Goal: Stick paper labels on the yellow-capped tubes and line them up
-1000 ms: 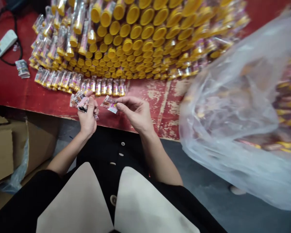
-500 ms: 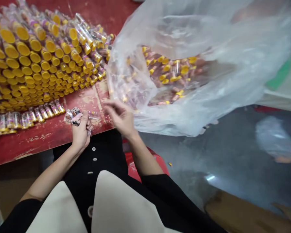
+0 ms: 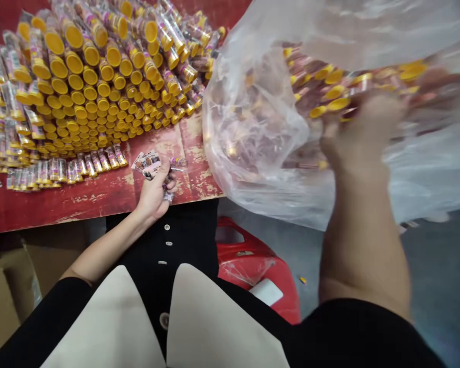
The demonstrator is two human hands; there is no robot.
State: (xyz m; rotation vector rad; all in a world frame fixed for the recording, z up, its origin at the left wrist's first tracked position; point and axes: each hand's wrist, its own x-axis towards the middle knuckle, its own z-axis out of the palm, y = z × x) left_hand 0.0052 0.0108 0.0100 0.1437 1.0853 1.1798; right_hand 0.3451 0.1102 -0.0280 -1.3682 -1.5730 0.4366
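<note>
Tubes point(image 3: 88, 97) with yellow caps lie stacked in a tall, close-packed heap on the red table point(image 3: 95, 204), caps mostly facing the front edge, with a row of tubes point(image 3: 74, 169) along the heap's foot nearest that edge. Judging by this order, a large share of the stacking looks done. What seems left is the jumble of yellow-ended tubes point(image 3: 333, 92) in the clear plastic bag point(image 3: 249, 179), which covers the right part of the table and hangs over the front edge; how many it holds cannot be told.

The left hand point(image 3: 155, 189) is above the table near its front edge, between the row and the bag, fingers curled around fanned printed packets point(image 3: 148, 162); a narrow wrapped piece point(image 3: 178, 162) pokes out on its far side. The right hand point(image 3: 364, 120) is well apart from it, reaching into the bag's opening among the jumbled tubes. It is blurred, so whether its fingers have closed on a tube cannot be told.
</note>
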